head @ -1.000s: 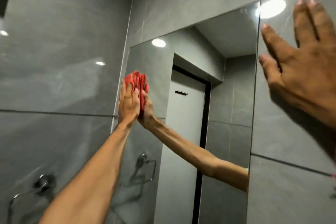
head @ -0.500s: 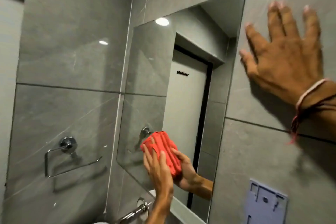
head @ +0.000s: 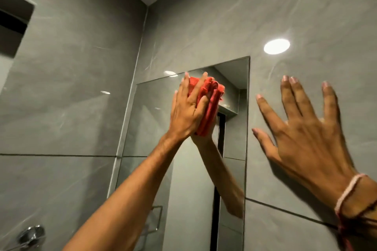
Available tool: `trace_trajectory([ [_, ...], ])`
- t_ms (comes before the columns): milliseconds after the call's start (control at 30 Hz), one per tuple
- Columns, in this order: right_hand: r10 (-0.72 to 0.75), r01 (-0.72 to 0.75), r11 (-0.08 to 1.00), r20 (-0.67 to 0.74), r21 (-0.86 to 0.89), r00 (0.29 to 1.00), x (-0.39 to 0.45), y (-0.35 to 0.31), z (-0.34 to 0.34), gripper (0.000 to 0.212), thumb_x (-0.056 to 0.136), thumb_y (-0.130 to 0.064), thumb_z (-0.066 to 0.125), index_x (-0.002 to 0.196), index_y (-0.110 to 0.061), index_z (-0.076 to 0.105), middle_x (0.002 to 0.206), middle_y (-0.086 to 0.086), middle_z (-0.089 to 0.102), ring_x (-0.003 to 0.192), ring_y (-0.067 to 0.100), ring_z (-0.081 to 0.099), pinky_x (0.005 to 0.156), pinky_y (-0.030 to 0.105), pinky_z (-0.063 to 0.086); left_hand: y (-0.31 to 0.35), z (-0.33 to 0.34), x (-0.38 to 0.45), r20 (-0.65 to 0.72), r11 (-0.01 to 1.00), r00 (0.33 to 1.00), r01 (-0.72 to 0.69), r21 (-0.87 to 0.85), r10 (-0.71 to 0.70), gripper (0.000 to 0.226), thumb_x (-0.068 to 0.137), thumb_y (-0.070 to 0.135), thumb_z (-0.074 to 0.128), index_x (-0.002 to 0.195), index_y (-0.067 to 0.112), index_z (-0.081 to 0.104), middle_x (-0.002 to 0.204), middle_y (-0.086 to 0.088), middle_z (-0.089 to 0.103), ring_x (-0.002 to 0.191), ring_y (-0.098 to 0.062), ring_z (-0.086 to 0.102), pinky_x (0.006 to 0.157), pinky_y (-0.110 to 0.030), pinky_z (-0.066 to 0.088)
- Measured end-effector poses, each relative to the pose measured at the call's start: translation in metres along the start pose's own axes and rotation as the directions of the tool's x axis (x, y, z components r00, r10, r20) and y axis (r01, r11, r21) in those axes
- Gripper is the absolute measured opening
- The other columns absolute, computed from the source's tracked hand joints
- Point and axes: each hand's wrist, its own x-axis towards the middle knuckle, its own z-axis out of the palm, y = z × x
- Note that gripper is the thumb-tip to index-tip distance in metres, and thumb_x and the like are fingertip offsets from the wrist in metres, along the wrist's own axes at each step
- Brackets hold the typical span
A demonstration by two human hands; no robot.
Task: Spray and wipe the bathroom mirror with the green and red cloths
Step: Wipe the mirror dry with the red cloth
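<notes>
The tall mirror (head: pixel 155 120) hangs on the grey tiled wall, its top edge slanting up to the right. My left hand (head: pixel 186 109) presses a folded red cloth (head: pixel 208 108) flat against the glass near the mirror's top, fingers spread over the cloth. The hand's reflection meets it from behind the cloth. My right hand (head: pixel 306 134) lies open on the tile just right of the mirror, fingers splayed, holding nothing. A pink and red thread bracelet circles that wrist. No green cloth or spray bottle is in view.
Grey wall tiles (head: pixel 71 87) meet in a corner left of the mirror. A chrome towel-ring mount (head: pixel 30 236) sits at the lower left. A dark wall niche (head: pixel 14 24) is at the upper left. A ceiling light reflects as a bright spot (head: pixel 276 46) on the tile.
My left hand went with the red cloth from the mirror's lower part up to near its top edge. The camera tilted upward. My right hand stayed flat on the tile.
</notes>
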Motion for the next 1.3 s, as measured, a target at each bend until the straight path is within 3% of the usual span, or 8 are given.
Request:
trace_trajectory([
  [233, 0.000, -0.010, 0.999, -0.249, -0.040, 0.968, 0.018, -0.015, 0.052, 0.076, 0.098, -0.060, 0.027, 0.168, -0.032, 0.016, 0.175, 0.020, 0.015, 0.164, 0.034, 0.016, 0.123, 0.073, 0.013, -0.120, -0.016, 0.061, -0.153, 0.976, 0.966, 0.197, -0.092, -0.209, 0.054, 0.099, 0.051, 0.032, 0.152, 0.041, 0.030, 0.169, -0.017, 0.015, 0.157, -0.032, 0.015, 0.127, -0.051, 0.011],
  [367, 0.013, -0.019, 1.000, -0.268, -0.017, 0.963, 0.023, -0.011, 0.074, 0.077, 0.097, -0.063, 0.023, 0.168, -0.039, 0.003, 0.178, 0.015, 0.005, 0.166, 0.029, 0.001, 0.123, 0.073, 0.017, -0.207, -0.028, 0.051, -0.184, 0.824, 0.817, 0.487, -0.288, -0.547, 0.060, 0.104, 0.038, 0.039, 0.154, 0.006, 0.031, 0.163, -0.026, 0.027, 0.152, -0.036, 0.028, 0.126, -0.046, 0.023],
  [533, 0.013, -0.009, 1.000, -0.315, 0.013, 0.949, 0.029, -0.011, 0.073, 0.074, 0.100, -0.061, 0.021, 0.168, -0.038, 0.003, 0.176, 0.019, 0.006, 0.165, 0.032, 0.003, 0.122, 0.071, 0.025, -0.249, -0.027, -0.046, -0.235, 0.725, 0.687, 0.634, -0.269, -0.688, 0.060, 0.104, 0.030, 0.040, 0.155, 0.002, 0.025, 0.162, -0.026, 0.030, 0.148, -0.039, 0.036, 0.123, -0.042, 0.028],
  [933, -0.013, 0.032, 0.989, -0.137, 0.144, 0.991, 0.004, -0.024, 0.011, 0.065, 0.105, -0.049, 0.035, 0.164, -0.021, 0.033, 0.172, 0.028, 0.019, 0.162, 0.040, 0.018, 0.126, 0.072, 0.012, -0.030, 0.041, -0.393, -0.072, 0.171, 0.155, 0.893, -0.417, -0.985, 0.049, 0.103, 0.036, 0.043, 0.147, 0.017, 0.045, 0.135, -0.026, 0.063, 0.117, -0.041, 0.064, 0.102, -0.051, 0.050],
  [1000, -0.045, 0.057, 0.981, -0.063, 0.188, 0.997, 0.001, -0.019, 0.001, 0.066, 0.104, -0.052, 0.035, 0.163, -0.021, 0.034, 0.173, 0.027, 0.015, 0.163, 0.039, 0.015, 0.128, 0.069, 0.008, 0.035, 0.044, -0.383, -0.013, 0.220, 0.243, 0.851, -0.477, -0.970, 0.056, 0.100, 0.048, 0.043, 0.145, 0.015, 0.046, 0.135, -0.029, 0.061, 0.115, -0.045, 0.064, 0.099, -0.056, 0.051],
  [1067, -0.064, 0.066, 0.966, -0.019, 0.250, 0.998, -0.005, -0.014, -0.009, 0.069, 0.103, -0.055, 0.030, 0.163, -0.021, 0.036, 0.174, 0.025, 0.015, 0.163, 0.038, 0.015, 0.130, 0.065, 0.006, 0.088, 0.046, -0.353, 0.013, 0.439, 0.522, 0.730, -0.523, -0.853, 0.059, 0.098, 0.060, 0.036, 0.148, 0.030, 0.040, 0.157, -0.022, 0.042, 0.131, -0.048, 0.053, 0.107, -0.064, 0.045],
  [1167, -0.042, 0.051, 0.954, -0.038, 0.296, 0.998, -0.012, 0.007, -0.020, 0.072, 0.101, -0.057, 0.026, 0.162, -0.021, 0.038, 0.173, 0.025, 0.020, 0.163, 0.038, 0.019, 0.130, 0.062, 0.010, 0.119, 0.055, -0.263, -0.134, 0.826, 0.858, 0.419, -0.376, -0.496, 0.063, 0.094, 0.044, 0.030, 0.155, 0.046, 0.015, 0.168, 0.020, 0.007, 0.157, -0.004, 0.008, 0.129, -0.036, 0.010],
  [1300, 0.062, -0.005, 0.935, -0.149, 0.355, 0.987, -0.010, 0.040, -0.031, 0.068, 0.101, -0.056, 0.032, 0.159, -0.022, 0.044, 0.171, 0.024, 0.029, 0.161, 0.037, 0.026, 0.127, 0.061, 0.017, 0.100, 0.036, -0.099, -0.111, 0.963, 0.976, 0.160, -0.218, -0.187, 0.067, 0.094, 0.028, 0.032, 0.158, 0.015, 0.018, 0.171, -0.008, 0.010, 0.159, -0.019, 0.008, 0.126, -0.027, 0.005],
])
